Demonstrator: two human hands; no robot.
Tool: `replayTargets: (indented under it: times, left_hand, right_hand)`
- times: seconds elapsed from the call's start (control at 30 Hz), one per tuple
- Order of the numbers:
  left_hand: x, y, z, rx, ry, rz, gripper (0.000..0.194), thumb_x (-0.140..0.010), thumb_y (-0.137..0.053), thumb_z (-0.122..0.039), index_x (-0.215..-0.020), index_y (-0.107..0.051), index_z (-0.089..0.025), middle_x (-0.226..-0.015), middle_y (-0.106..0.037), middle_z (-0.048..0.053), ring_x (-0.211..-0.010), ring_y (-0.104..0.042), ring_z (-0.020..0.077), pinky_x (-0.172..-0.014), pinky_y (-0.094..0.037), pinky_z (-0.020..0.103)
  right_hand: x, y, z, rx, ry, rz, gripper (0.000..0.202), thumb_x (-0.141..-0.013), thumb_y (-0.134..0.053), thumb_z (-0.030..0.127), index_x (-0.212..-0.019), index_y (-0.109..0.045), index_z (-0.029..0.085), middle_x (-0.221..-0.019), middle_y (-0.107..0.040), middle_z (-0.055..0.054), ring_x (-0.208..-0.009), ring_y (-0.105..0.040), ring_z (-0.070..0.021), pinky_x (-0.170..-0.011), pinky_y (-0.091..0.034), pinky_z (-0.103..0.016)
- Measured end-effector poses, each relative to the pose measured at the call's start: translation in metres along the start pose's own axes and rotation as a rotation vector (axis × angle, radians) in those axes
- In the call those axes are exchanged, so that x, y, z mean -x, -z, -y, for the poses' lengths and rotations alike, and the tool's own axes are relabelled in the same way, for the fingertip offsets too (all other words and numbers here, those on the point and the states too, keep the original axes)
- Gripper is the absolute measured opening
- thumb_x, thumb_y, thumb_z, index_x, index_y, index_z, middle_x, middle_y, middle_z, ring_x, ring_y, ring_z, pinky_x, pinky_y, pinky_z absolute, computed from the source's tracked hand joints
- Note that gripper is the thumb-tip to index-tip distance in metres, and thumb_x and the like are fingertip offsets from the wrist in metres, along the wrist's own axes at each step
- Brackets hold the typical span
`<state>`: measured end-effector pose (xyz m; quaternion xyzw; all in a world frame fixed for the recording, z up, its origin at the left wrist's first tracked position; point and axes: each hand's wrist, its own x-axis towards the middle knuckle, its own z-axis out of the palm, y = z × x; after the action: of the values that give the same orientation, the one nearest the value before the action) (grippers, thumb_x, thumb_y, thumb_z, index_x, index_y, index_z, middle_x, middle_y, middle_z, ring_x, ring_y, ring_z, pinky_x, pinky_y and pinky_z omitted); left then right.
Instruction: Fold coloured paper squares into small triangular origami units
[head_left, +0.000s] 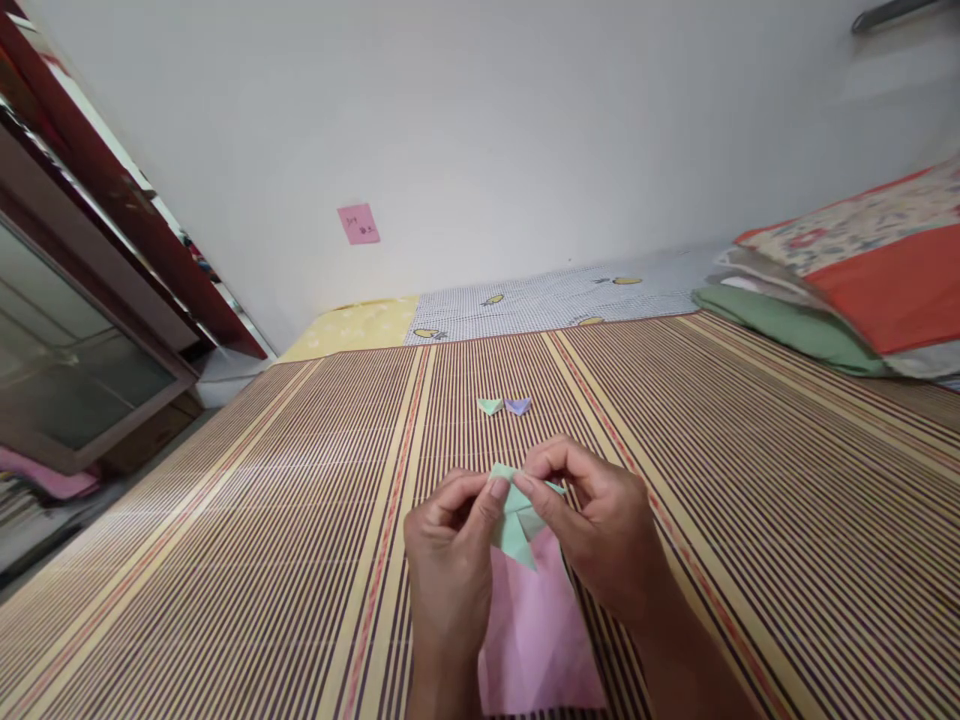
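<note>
A partly folded piece of light green paper (516, 533) is held up between both hands, with creased flaps pointing down and to the right. My left hand (454, 535) pinches its left side between thumb and fingers. On the other side, my right hand (596, 520) grips the top right part, thumb in front. Below the hands a pink sheet (536, 630) lies on the striped mat (270, 560). Farther off, a small folded green paper piece (490, 406) sits beside a small folded purple one (517, 406).
Stacked bedding with a red and floral cover (885, 270) is at the back right. A patterned cloth (517, 300) runs along the wall (487, 130), which bears a pink note (358, 223). A glass-fronted cabinet (67, 350) stands at the left.
</note>
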<state>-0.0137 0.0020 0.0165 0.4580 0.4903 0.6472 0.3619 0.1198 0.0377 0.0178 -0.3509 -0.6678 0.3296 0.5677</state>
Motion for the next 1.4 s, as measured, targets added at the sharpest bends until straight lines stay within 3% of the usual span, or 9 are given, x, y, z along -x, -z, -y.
replayTargets:
  times: [0.5,0.7,0.87,1.07,1.27,1.4]
  left_hand:
    - [0.002,-0.001,-0.002,0.035,0.043,0.014,0.016,-0.084,-0.078,-0.035,-0.081,-0.08,-0.019,-0.07,-0.06,0.001,-0.067,-0.057,0.0147,-0.06,-0.047,0.025]
    - [0.001,-0.001,-0.001,0.031,0.065,0.081,0.019,-0.088,-0.074,-0.036,-0.082,-0.078,-0.018,-0.071,-0.063,0.001,-0.066,-0.056,0.0145,-0.06,-0.046,0.025]
    - [-0.001,0.001,-0.001,-0.118,0.008,0.171,0.028,-0.091,-0.069,-0.038,-0.073,-0.072,-0.017,-0.069,-0.059,0.001,-0.066,-0.051,0.0134,-0.059,-0.041,0.024]
    - [-0.001,-0.001,-0.005,0.032,0.257,0.201,0.029,-0.075,-0.084,-0.036,-0.067,-0.064,-0.015,-0.059,-0.053,-0.003,-0.054,-0.045,0.0094,-0.05,-0.036,0.021]
    - [-0.002,-0.004,-0.003,0.1,0.294,0.156,0.031,-0.068,-0.088,-0.031,-0.061,-0.063,-0.014,-0.055,-0.051,-0.004,-0.051,-0.043,0.0073,-0.048,-0.035,0.019]
    - [-0.005,-0.005,0.005,0.263,0.322,0.103,0.026,-0.066,-0.091,-0.03,-0.069,-0.072,-0.014,-0.06,-0.061,-0.001,-0.056,-0.052,0.0094,-0.055,-0.043,0.02]
  right_hand:
    - [0.001,0.0,-0.001,-0.007,-0.002,0.008,0.014,-0.093,-0.066,0.021,-0.08,-0.06,0.022,-0.08,-0.064,0.0,-0.076,-0.062,-0.0172,-0.07,-0.05,-0.032]
    - [0.001,0.003,-0.001,0.006,-0.008,0.073,0.004,-0.094,-0.065,0.023,-0.094,-0.068,0.023,-0.084,-0.067,0.0,-0.077,-0.063,-0.0165,-0.069,-0.049,-0.03]
    - [-0.002,0.007,0.0,0.027,0.05,0.133,0.017,-0.096,-0.06,0.021,-0.079,-0.065,0.02,-0.077,-0.059,0.001,-0.073,-0.057,-0.0153,-0.066,-0.044,-0.03]
    - [0.001,0.003,0.0,0.062,0.016,0.026,0.02,-0.097,-0.054,0.021,-0.077,-0.056,0.02,-0.071,-0.052,0.003,-0.065,-0.05,-0.0128,-0.06,-0.038,-0.028]
    - [0.001,0.003,-0.001,0.021,-0.038,0.099,0.019,-0.097,-0.059,0.026,-0.079,-0.061,0.02,-0.069,-0.056,0.004,-0.062,-0.052,-0.0125,-0.058,-0.04,-0.026]
    - [0.0,0.003,-0.001,0.111,0.04,-0.061,0.02,-0.098,-0.058,0.024,-0.078,-0.06,0.02,-0.069,-0.057,0.004,-0.062,-0.053,-0.012,-0.059,-0.041,-0.026]
